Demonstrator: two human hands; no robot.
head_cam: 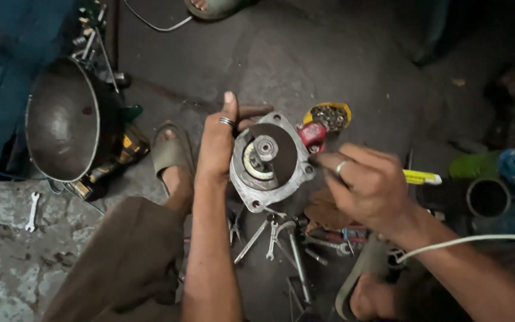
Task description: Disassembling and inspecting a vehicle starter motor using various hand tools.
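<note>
Yellow tub [328, 116] of small parts far right of housing. Left hand [219, 143] grips round grey motor housing [269, 162]; right hand [365, 182] pinches its rim, fingers narrow.

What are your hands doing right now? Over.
Left hand holds round metal housing up. Right hand touches its rim. Wrenches lie on floor below.

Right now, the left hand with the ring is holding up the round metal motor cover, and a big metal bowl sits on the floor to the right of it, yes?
Not quite. The head view shows the left hand holding the motor cover, but the metal bowl sits to its left.
</note>
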